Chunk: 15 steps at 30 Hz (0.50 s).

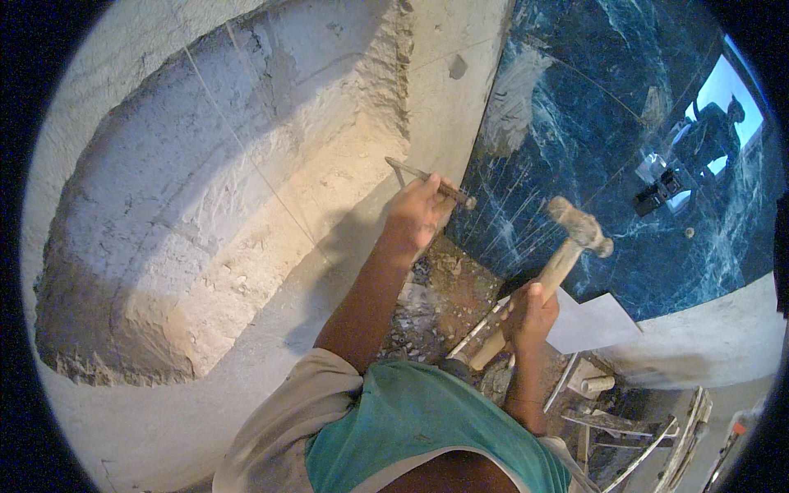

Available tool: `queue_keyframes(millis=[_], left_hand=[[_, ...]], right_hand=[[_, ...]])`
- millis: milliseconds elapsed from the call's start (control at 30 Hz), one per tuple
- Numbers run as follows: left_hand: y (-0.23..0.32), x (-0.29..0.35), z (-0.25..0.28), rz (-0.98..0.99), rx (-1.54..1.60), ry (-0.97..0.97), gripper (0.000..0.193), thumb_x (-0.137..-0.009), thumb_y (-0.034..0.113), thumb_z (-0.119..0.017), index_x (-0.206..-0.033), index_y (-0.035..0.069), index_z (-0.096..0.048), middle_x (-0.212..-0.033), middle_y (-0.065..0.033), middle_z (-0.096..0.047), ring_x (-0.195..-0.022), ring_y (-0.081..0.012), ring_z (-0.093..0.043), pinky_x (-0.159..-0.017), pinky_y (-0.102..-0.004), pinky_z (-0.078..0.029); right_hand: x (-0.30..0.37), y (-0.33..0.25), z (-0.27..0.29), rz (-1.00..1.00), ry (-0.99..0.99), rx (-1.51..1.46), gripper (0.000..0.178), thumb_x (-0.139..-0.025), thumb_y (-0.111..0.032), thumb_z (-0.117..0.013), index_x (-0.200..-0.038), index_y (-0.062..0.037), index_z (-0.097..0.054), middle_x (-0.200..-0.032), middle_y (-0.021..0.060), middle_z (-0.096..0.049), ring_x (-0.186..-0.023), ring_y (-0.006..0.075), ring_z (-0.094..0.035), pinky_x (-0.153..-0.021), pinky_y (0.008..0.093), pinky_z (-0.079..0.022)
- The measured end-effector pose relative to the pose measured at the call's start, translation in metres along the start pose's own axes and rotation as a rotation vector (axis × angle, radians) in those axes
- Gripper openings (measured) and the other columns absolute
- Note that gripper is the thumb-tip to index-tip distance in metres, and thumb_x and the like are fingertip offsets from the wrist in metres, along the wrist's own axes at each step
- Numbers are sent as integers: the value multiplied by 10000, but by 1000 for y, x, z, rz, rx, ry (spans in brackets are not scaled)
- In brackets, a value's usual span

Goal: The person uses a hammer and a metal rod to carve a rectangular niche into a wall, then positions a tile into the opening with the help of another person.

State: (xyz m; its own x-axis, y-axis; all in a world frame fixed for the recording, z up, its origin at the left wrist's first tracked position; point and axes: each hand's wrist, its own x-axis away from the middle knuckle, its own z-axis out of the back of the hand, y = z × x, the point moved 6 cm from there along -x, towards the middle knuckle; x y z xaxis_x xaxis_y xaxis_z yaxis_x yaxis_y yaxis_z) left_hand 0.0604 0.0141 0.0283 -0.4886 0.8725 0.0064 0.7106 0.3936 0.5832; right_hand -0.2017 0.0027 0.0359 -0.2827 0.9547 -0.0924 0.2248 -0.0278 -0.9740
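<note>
Two tools are gripped at a chipped plaster wall: a chisel is clenched in the left hand, tip against the plaster, while a wooden-handled hammer is clasped in the right hand beside dark blue marble tile; rubble is strewn below.

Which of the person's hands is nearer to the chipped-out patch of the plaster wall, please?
Left. The left hand holds a chisel right beside the chipped-out patch; the right hand grips a hammer farther away, over rubble.
</note>
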Motion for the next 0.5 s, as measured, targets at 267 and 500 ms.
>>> queue_keyframes(millis=[267,500], left_hand=[[13,-8,-11,-69,84,-166,227,-867,130,-552,-1038,-20,-554,-1041,-115,-594,-1050,-266,-546,-963,-408,-402],[25,-5,-3,-112,211,-46,179,-862,103,-546,-987,-24,-534,-1001,-125,-578,-1029,-276,-549,-935,-407,-433]], right_hand=[[-13,-64,-2,321,49,-98,451,-843,-458,-538,-855,-15,-453,-578,92,-456,-424,165,-450,-378,282,-419],[-15,-82,-26,398,40,-284,461,-830,-477,-524,-900,-29,-443,-583,102,-449,-463,198,-463,-392,326,-432]])
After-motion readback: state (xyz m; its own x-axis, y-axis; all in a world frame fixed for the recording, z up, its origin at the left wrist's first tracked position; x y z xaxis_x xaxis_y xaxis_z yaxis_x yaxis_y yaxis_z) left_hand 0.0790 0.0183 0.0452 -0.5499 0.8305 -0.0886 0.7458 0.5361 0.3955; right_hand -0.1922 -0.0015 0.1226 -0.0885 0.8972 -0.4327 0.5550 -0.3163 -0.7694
